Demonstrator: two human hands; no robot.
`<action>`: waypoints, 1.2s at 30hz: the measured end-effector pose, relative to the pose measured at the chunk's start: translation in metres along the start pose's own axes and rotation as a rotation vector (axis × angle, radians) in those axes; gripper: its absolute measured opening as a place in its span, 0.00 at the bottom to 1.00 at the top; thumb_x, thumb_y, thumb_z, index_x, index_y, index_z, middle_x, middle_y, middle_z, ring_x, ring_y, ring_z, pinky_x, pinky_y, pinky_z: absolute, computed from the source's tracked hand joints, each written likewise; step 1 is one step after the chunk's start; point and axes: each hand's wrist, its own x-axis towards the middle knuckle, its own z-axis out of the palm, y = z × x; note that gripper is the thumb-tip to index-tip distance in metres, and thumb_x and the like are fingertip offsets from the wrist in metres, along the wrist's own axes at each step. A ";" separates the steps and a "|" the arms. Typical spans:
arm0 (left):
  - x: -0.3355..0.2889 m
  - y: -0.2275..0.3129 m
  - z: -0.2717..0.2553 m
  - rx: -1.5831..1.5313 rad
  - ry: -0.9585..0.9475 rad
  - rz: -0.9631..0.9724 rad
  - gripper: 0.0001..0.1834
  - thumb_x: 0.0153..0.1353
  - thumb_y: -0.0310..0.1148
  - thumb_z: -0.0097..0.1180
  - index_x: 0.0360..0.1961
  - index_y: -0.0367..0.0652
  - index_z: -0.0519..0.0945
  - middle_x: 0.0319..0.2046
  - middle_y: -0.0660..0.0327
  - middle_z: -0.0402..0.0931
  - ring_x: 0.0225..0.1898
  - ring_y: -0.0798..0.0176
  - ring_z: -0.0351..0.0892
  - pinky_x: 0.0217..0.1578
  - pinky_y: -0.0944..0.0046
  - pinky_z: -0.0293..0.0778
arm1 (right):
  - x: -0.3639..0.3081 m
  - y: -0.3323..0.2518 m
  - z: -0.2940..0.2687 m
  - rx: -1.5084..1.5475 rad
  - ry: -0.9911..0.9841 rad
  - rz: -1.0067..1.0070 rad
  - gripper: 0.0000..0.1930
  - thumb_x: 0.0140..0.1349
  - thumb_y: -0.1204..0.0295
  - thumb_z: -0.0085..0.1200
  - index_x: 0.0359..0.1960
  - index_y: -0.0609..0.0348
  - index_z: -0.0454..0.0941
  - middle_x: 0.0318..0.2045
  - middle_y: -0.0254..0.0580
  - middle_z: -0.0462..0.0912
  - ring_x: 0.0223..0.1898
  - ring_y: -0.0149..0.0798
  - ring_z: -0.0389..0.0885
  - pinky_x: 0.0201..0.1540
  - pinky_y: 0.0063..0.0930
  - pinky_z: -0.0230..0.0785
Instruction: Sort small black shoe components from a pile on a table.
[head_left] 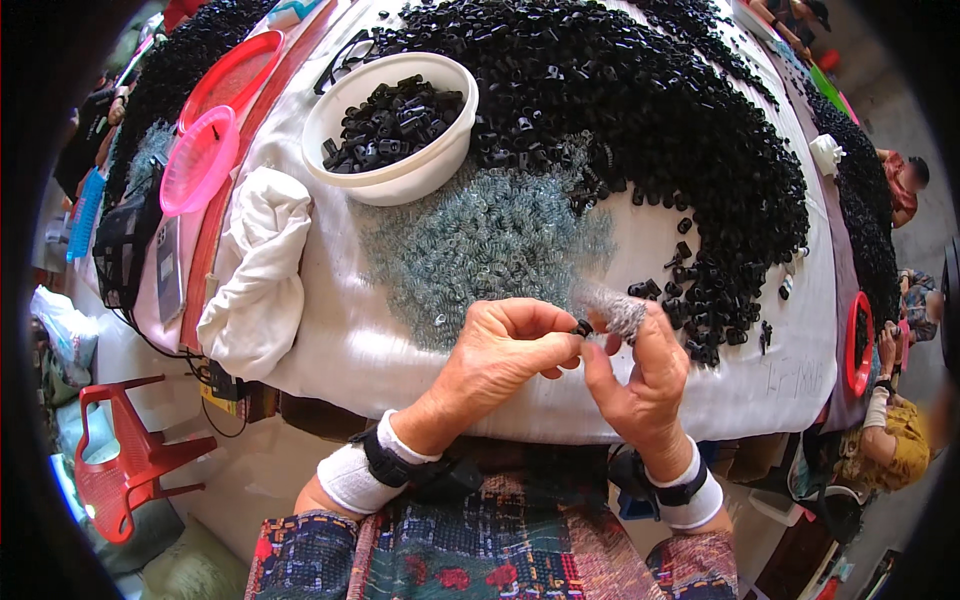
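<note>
Over the front of the white-covered table, my left hand [510, 345] is closed in a pinch on a small black plastic part [582, 328]. Close beside it is my right hand [645, 375], thumb and fingers bent toward that part. A grey fuzzy wrap [618, 312] covers one of its fingers, which motion smears, so whether it holds anything is unclear. Just beyond the hands spreads a heap of small metal springs [480, 255]. A large pile of black plastic parts [650, 110] lies behind and to the right.
A white bowl [400, 185] of black parts stands left of centre. A bundled white cloth [262, 270] lies at the table's left edge, near a pink basket [215, 165] and a red tray [250, 70]. A red chair [135, 455] stands lower left. Other people sit at right.
</note>
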 end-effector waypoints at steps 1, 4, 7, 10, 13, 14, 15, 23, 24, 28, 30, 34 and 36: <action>0.000 0.000 -0.001 -0.012 0.002 -0.013 0.07 0.56 0.25 0.61 0.34 0.34 0.81 0.29 0.59 0.81 0.30 0.70 0.80 0.34 0.71 0.76 | 0.002 -0.002 0.000 0.001 0.000 -0.003 0.21 0.44 0.82 0.63 0.44 0.67 0.77 0.35 0.47 0.78 0.31 0.41 0.79 0.33 0.29 0.72; 0.001 -0.001 -0.002 -0.060 -0.006 -0.018 0.07 0.56 0.26 0.60 0.34 0.34 0.81 0.28 0.59 0.81 0.30 0.70 0.80 0.35 0.71 0.76 | 0.002 -0.004 0.002 -0.063 -0.075 -0.061 0.28 0.42 0.80 0.66 0.48 0.68 0.73 0.38 0.50 0.74 0.35 0.45 0.76 0.35 0.31 0.72; 0.003 -0.003 -0.001 -0.104 -0.037 -0.021 0.07 0.55 0.27 0.61 0.33 0.34 0.81 0.28 0.61 0.81 0.29 0.71 0.79 0.34 0.72 0.75 | -0.006 -0.002 0.013 -0.095 -0.019 -0.078 0.27 0.41 0.80 0.67 0.47 0.69 0.74 0.36 0.49 0.74 0.32 0.45 0.75 0.34 0.31 0.71; 0.003 -0.002 -0.002 -0.071 -0.060 -0.039 0.07 0.55 0.27 0.61 0.32 0.34 0.81 0.28 0.61 0.81 0.30 0.71 0.79 0.34 0.72 0.75 | -0.005 0.001 0.015 -0.138 0.019 -0.145 0.25 0.41 0.80 0.67 0.44 0.69 0.74 0.34 0.48 0.74 0.30 0.44 0.74 0.31 0.32 0.70; 0.001 0.000 -0.003 -0.015 -0.060 -0.054 0.06 0.55 0.26 0.61 0.32 0.33 0.82 0.29 0.60 0.81 0.31 0.69 0.79 0.36 0.71 0.76 | -0.004 0.003 0.012 -0.182 0.027 -0.216 0.23 0.40 0.80 0.68 0.42 0.70 0.75 0.33 0.47 0.74 0.29 0.43 0.74 0.29 0.32 0.70; 0.001 0.001 -0.003 0.003 -0.056 -0.061 0.06 0.55 0.26 0.61 0.33 0.34 0.82 0.29 0.60 0.81 0.31 0.70 0.79 0.36 0.71 0.76 | -0.004 0.004 0.011 -0.195 0.026 -0.241 0.23 0.40 0.79 0.68 0.41 0.70 0.75 0.32 0.47 0.74 0.29 0.43 0.74 0.28 0.32 0.70; 0.000 0.001 -0.002 0.003 -0.056 -0.063 0.06 0.55 0.26 0.61 0.33 0.34 0.82 0.29 0.60 0.81 0.31 0.70 0.79 0.36 0.71 0.76 | -0.003 0.005 0.010 -0.195 0.025 -0.239 0.23 0.40 0.79 0.68 0.41 0.70 0.75 0.32 0.47 0.74 0.29 0.43 0.74 0.28 0.32 0.70; 0.001 0.007 -0.004 0.027 -0.087 -0.073 0.10 0.57 0.32 0.62 0.35 0.35 0.83 0.27 0.61 0.81 0.29 0.71 0.78 0.33 0.72 0.75 | 0.004 0.008 0.000 -0.265 -0.022 -0.313 0.19 0.40 0.78 0.68 0.35 0.70 0.75 0.28 0.46 0.74 0.26 0.44 0.74 0.25 0.32 0.69; 0.001 0.007 -0.005 0.027 -0.088 -0.076 0.10 0.57 0.32 0.62 0.35 0.35 0.83 0.27 0.61 0.81 0.29 0.71 0.78 0.33 0.72 0.75 | 0.003 0.008 0.001 -0.266 -0.022 -0.309 0.19 0.40 0.78 0.68 0.35 0.70 0.75 0.28 0.46 0.74 0.26 0.44 0.74 0.25 0.32 0.69; 0.001 0.005 -0.007 0.044 -0.090 -0.059 0.10 0.58 0.33 0.62 0.34 0.35 0.83 0.27 0.61 0.81 0.30 0.71 0.78 0.32 0.72 0.75 | -0.003 0.008 0.006 -0.235 -0.002 -0.308 0.18 0.40 0.79 0.68 0.34 0.69 0.76 0.28 0.46 0.74 0.26 0.44 0.74 0.25 0.33 0.69; 0.001 0.007 -0.005 0.042 -0.097 -0.079 0.11 0.58 0.33 0.62 0.34 0.35 0.84 0.29 0.61 0.82 0.30 0.72 0.78 0.32 0.72 0.76 | -0.003 0.008 0.006 -0.219 0.006 -0.290 0.17 0.40 0.79 0.68 0.34 0.69 0.76 0.29 0.46 0.74 0.26 0.44 0.74 0.25 0.33 0.69; 0.001 0.009 -0.005 -0.005 -0.098 -0.139 0.12 0.56 0.34 0.64 0.36 0.35 0.83 0.29 0.61 0.82 0.30 0.70 0.79 0.33 0.71 0.76 | 0.000 0.006 0.002 -0.190 0.028 -0.283 0.19 0.40 0.79 0.68 0.36 0.69 0.76 0.30 0.46 0.74 0.28 0.45 0.75 0.27 0.34 0.70; 0.001 0.007 -0.005 0.036 -0.135 -0.121 0.13 0.55 0.34 0.65 0.36 0.35 0.82 0.29 0.61 0.82 0.30 0.70 0.79 0.33 0.71 0.76 | 0.000 0.001 0.000 -0.168 0.034 -0.301 0.20 0.40 0.78 0.68 0.36 0.69 0.76 0.30 0.46 0.74 0.28 0.45 0.75 0.27 0.34 0.70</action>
